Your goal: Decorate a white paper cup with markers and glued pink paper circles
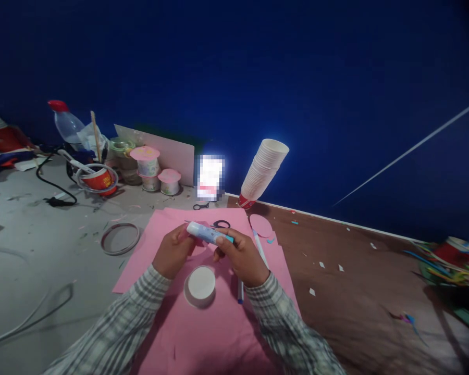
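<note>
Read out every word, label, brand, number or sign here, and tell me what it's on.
No text can be read.
White-and-blue tube: faint markings, too blurred to read.
Red cup on the left: yellowish print, too small and blurred to read.
Bright rectangle by the wall: pixelated, nothing legible.

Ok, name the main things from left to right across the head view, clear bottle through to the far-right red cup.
Clear bottle → round ring → left hand → blue-and-white tube → right hand → red cup.
</note>
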The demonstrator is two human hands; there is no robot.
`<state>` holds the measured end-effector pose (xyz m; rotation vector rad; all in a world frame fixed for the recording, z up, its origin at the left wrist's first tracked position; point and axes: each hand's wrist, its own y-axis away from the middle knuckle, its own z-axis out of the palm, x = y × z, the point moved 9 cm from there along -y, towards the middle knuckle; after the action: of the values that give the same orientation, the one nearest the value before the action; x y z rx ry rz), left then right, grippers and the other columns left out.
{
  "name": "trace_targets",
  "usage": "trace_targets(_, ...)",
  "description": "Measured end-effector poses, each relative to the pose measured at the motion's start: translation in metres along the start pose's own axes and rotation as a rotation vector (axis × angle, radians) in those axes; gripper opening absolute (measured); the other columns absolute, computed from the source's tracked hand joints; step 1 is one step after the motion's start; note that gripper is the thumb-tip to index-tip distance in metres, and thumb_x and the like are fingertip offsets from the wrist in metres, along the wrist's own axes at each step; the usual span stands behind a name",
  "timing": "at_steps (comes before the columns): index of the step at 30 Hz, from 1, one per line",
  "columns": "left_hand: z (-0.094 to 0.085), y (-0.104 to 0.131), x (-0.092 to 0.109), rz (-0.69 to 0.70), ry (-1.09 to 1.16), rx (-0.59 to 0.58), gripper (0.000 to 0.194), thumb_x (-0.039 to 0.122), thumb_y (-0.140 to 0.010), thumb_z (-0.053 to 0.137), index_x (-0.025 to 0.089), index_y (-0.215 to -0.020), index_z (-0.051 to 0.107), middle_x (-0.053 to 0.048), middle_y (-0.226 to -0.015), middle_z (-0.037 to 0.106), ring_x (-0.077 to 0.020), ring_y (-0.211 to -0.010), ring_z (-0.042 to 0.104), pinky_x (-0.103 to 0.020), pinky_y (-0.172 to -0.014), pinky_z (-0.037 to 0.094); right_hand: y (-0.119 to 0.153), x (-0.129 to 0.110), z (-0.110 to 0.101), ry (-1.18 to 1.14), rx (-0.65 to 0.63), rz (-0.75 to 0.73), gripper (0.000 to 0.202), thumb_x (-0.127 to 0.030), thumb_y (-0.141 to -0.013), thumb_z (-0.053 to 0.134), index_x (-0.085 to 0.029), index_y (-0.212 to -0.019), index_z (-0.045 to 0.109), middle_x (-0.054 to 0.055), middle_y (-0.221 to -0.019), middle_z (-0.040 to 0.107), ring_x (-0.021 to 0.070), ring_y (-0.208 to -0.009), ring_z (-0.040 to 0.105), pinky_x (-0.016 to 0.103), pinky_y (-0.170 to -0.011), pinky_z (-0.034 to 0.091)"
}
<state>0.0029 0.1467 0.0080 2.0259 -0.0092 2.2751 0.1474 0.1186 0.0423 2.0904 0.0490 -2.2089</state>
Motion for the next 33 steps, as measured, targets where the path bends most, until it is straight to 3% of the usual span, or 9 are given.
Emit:
trace_targets(3, 0.01, 0.002, 0.001, -0.038, 0.116, -0.087, 0.038, 0.032, -0.053, 0.071, 0.021, -0.089, 0.067, 0.002, -0.061, 0.067, -0.0146, -0.057, 0.059, -0.024, -0.05, 0.046, 0.0, -0.001, -0.001, 0.002, -0.011, -0.005, 0.03, -0.038, -0.068, 0.059, -0.016, -0.088, 0.067, -0.003, -0.044, 0.061, 0.0158, -0.045, 0.056, 0.028, -0.053, 0.043)
trace_targets(6, 0.016, 0.003, -0.004, -0.157, 0.281, -0.132, 0.041, 0.034, -0.053, 0.071, 0.019, -0.091, 0.066, -0.002, -0.071, 0.07, -0.0205, -0.069, 0.063, -0.036, -0.06, 0.054, -0.001, -0.002, -0.003, 0.005, -0.022, 0.006, 0.033, -0.038, -0.068, 0.059, -0.015, -0.09, 0.066, -0.002, -0.044, 0.062, 0.0164, -0.045, 0.057, 0.028, -0.053, 0.044)
trace_targets(12, 0.005, -0.001, -0.012, -0.203, 0.468, 0.019, 0.044, 0.021, -0.048, 0.069, 0.018, -0.091, 0.066, -0.004, -0.075, 0.071, -0.0207, -0.071, 0.063, -0.038, -0.059, 0.056, 0.006, -0.012, -0.009, 0.153, 0.038, -0.046, 0.032, -0.037, -0.07, 0.057, -0.016, -0.092, 0.066, -0.004, -0.044, 0.057, 0.0152, -0.041, 0.054, 0.025, -0.046, 0.045)
trace_targets(18, -0.001, -0.005, -0.013, -0.162, 0.578, 0.084, 0.024, 0.016, -0.053, 0.063, 0.018, -0.076, 0.067, -0.001, -0.073, 0.07, -0.0186, -0.076, 0.062, -0.035, -0.064, 0.057, 0.012, -0.023, -0.015, 0.306, 0.095, -0.153, 0.026, -0.035, -0.075, 0.055, -0.021, -0.096, 0.064, -0.004, -0.054, 0.06, 0.0136, -0.041, 0.052, 0.023, -0.042, 0.044)
trace_targets(21, -0.002, -0.005, -0.016, -0.195, 0.61, 0.086, 0.042, 0.011, -0.048, 0.061, 0.019, -0.089, 0.065, -0.001, -0.078, 0.072, -0.0168, -0.072, 0.064, -0.028, -0.059, 0.056, 0.014, -0.031, -0.019, 0.374, 0.141, -0.216, 0.024, -0.033, -0.076, 0.054, -0.021, -0.096, 0.064, 0.0, -0.069, 0.068, 0.0158, -0.05, 0.058, 0.025, -0.049, 0.049)
trace_targets(24, 0.003, -0.002, -0.018, -0.253, 0.621, 0.061, 0.052, 0.011, -0.047, 0.059, 0.02, -0.098, 0.062, -0.003, -0.087, 0.072, -0.017, -0.072, 0.065, -0.027, -0.059, 0.056, 0.018, -0.037, -0.015, 0.483, 0.162, -0.297, 0.027, -0.029, -0.076, 0.056, -0.024, -0.102, 0.062, 0.003, -0.09, 0.072, 0.0207, -0.071, 0.066, 0.029, -0.064, 0.053)
trace_targets(28, 0.012, 0.001, -0.016, -0.284, 0.673, 0.025, 0.039, 0.016, -0.053, 0.063, 0.015, -0.092, 0.064, -0.006, -0.084, 0.073, -0.0187, -0.078, 0.065, -0.03, -0.069, 0.055, 0.024, -0.045, -0.004, 0.57, 0.132, -0.404, 0.031, -0.024, -0.078, 0.057, -0.029, -0.108, 0.06, 0.002, -0.107, 0.07, 0.024, -0.093, 0.065, 0.031, -0.081, 0.051)
trace_targets(33, 0.011, -0.002, -0.013, -0.22, 0.676, 0.032, 0.031, 0.028, -0.058, 0.068, 0.014, -0.085, 0.066, -0.004, -0.079, 0.071, -0.0205, -0.08, 0.064, -0.034, -0.07, 0.054, 0.03, -0.053, -0.006, 0.599, 0.159, -0.431, 0.031, -0.025, -0.078, 0.057, -0.031, -0.109, 0.059, 0.003, -0.105, 0.07, 0.027, -0.092, 0.066, 0.035, -0.079, 0.052)
